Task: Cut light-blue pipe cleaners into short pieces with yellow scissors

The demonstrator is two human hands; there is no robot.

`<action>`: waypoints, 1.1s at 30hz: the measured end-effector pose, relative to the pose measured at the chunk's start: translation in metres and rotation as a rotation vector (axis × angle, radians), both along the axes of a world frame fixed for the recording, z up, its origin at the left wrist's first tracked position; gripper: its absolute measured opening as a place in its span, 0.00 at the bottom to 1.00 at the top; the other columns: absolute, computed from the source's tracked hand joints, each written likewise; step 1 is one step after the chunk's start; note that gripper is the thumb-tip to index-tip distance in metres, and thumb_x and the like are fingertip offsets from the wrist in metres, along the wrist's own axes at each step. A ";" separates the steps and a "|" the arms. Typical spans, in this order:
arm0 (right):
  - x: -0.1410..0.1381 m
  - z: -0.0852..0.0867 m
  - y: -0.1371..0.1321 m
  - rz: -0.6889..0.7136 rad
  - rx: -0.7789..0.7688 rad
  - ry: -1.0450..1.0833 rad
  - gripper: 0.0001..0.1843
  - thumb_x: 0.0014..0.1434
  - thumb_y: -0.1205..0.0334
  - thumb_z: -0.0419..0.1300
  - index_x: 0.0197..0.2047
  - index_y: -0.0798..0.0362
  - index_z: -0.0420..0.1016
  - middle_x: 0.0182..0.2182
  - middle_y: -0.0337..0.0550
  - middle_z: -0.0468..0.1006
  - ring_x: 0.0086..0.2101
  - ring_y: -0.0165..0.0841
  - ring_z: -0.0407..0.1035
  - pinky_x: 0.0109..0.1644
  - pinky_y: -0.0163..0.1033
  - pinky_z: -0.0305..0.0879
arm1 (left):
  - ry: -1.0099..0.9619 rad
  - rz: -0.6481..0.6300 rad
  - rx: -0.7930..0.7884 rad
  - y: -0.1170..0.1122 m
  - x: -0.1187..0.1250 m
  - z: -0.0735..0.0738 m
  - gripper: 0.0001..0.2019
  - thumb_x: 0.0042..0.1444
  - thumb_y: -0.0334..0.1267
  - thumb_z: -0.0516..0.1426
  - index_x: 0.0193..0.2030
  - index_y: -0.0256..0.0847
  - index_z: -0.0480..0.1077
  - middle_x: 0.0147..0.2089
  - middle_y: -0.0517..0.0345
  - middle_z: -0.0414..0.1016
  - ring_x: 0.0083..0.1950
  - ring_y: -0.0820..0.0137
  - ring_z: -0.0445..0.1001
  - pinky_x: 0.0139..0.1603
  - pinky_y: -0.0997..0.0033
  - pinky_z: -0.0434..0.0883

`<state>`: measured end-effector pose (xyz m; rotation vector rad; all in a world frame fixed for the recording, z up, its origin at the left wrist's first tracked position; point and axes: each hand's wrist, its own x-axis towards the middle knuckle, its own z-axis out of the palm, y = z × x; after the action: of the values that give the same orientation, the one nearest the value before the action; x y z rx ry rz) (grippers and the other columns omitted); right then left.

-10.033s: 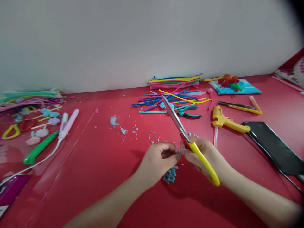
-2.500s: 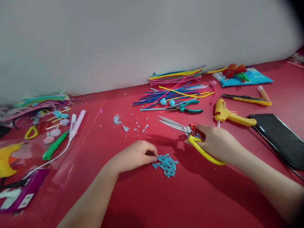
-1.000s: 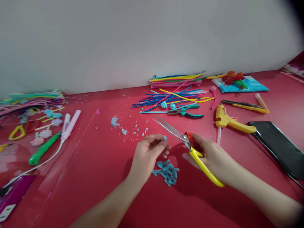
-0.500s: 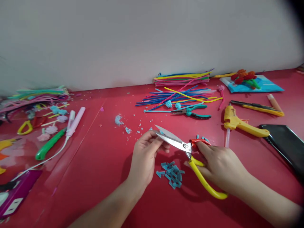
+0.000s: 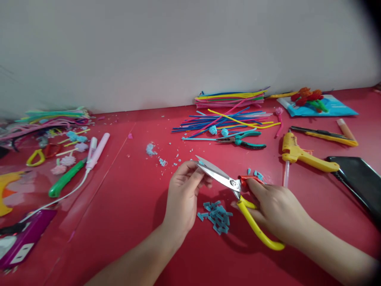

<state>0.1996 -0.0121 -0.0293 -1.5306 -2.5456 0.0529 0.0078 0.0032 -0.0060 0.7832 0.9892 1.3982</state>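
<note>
My right hand [image 5: 275,204] grips scissors [image 5: 220,176] with one red and one yellow handle. Their blades point left and lie nearly together at the fingertips of my left hand [image 5: 186,190]. That hand is closed in a pinch on a tiny light-blue piece, mostly hidden behind the blades; it looks like a bit of pipe cleaner. On the red table below the scissors lies a pile of short blue pieces [image 5: 217,216]. A few more blue pieces [image 5: 258,174] rest beyond the red handle.
Pliers [image 5: 250,141] and loose pipe cleaners [image 5: 229,119] lie at the back. A yellow glue gun [image 5: 303,155] and a black phone [image 5: 354,178] are on the right. At left are a pink wand-like tool [image 5: 99,151], a green-handled tool [image 5: 67,178] and a purple box [image 5: 29,234].
The scissor blades have closed further at my left fingertips, and less of the blue piece shows. The whole view has shifted slightly; both hands stay in about the same place.
</note>
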 end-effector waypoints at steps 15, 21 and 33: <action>-0.001 -0.001 0.000 -0.004 0.040 -0.020 0.18 0.55 0.48 0.46 0.34 0.56 0.62 0.18 0.40 0.71 0.18 0.32 0.65 0.22 0.36 0.40 | -0.003 0.009 0.011 0.000 0.000 -0.002 0.02 0.51 0.30 0.54 0.30 0.38 0.68 0.28 0.62 0.68 0.27 0.79 0.67 0.28 0.79 0.65; -0.001 -0.002 0.001 -0.021 0.062 -0.028 0.19 0.54 0.47 0.47 0.34 0.56 0.64 0.18 0.40 0.72 0.18 0.31 0.65 0.21 0.36 0.40 | 0.005 0.019 0.020 0.000 -0.001 -0.001 0.02 0.51 0.30 0.54 0.31 0.38 0.68 0.28 0.61 0.69 0.27 0.78 0.67 0.28 0.79 0.65; -0.001 -0.003 0.001 -0.016 0.045 -0.021 0.20 0.56 0.46 0.45 0.33 0.56 0.63 0.17 0.40 0.71 0.17 0.31 0.64 0.22 0.36 0.39 | 0.000 0.031 -0.006 0.000 -0.002 -0.003 0.02 0.49 0.31 0.56 0.31 0.39 0.69 0.28 0.61 0.70 0.26 0.78 0.68 0.29 0.78 0.66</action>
<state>0.1984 -0.0111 -0.0319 -1.5426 -2.5329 -0.0223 0.0059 0.0031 -0.0086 0.7665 1.0092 1.4208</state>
